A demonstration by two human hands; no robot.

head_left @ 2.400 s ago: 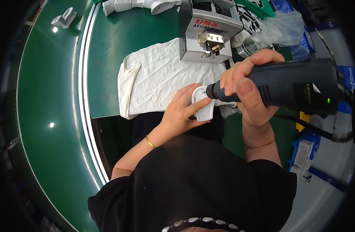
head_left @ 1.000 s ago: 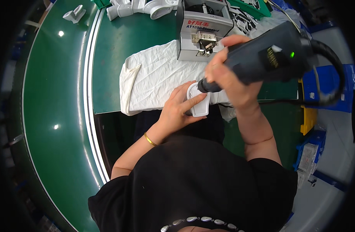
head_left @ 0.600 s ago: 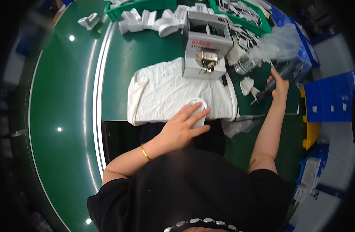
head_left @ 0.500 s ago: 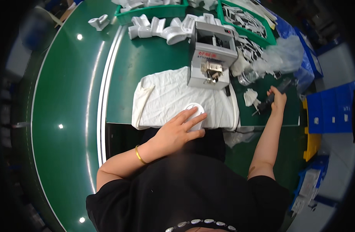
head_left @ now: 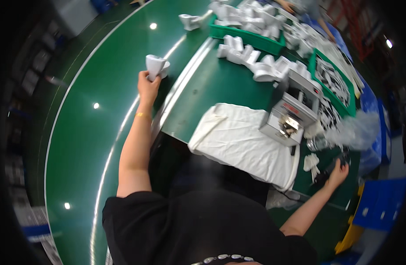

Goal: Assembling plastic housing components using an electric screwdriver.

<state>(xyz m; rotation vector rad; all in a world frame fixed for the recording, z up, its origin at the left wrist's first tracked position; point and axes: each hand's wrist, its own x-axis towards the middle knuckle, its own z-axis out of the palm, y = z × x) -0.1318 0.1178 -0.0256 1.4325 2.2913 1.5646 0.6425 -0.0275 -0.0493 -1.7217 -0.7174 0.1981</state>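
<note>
Left grip: the left hand [head_left: 148, 86] is stretched far out to the person's left, fingers closed round a small white moulded part [head_left: 155, 66], holding it just above the green conveyor belt [head_left: 85, 145]
Right grip: the right hand [head_left: 338, 172] lies low on the green surface [head_left: 220, 81] at the far right, fingers curled over a dark power tool [head_left: 333, 165]; how firmly they close I cannot tell, the spot is small and dim
Where the part is: up in the left hand, over the belt and clear of the work area, well apart from the white cloth [head_left: 245, 141]
Step in hand: by my reading, a part is being passed out to the belt while the tool is parked
Near the cloth: a grey boxy machine [head_left: 293, 110] stands at its far edge, touching or just beside it
Further out: loose white mouldings [head_left: 256, 59] lie on the surface, and a green tray [head_left: 247, 37] of more sits behind them; another white part [head_left: 189, 20] rests further along the belt
Next move calls for: a gentle lowering so the part sits steady on the belt, fingers opening cleanly, then the arm drawn back toward the cloth without brushing the belt's raised rail [head_left: 185, 84]
</note>
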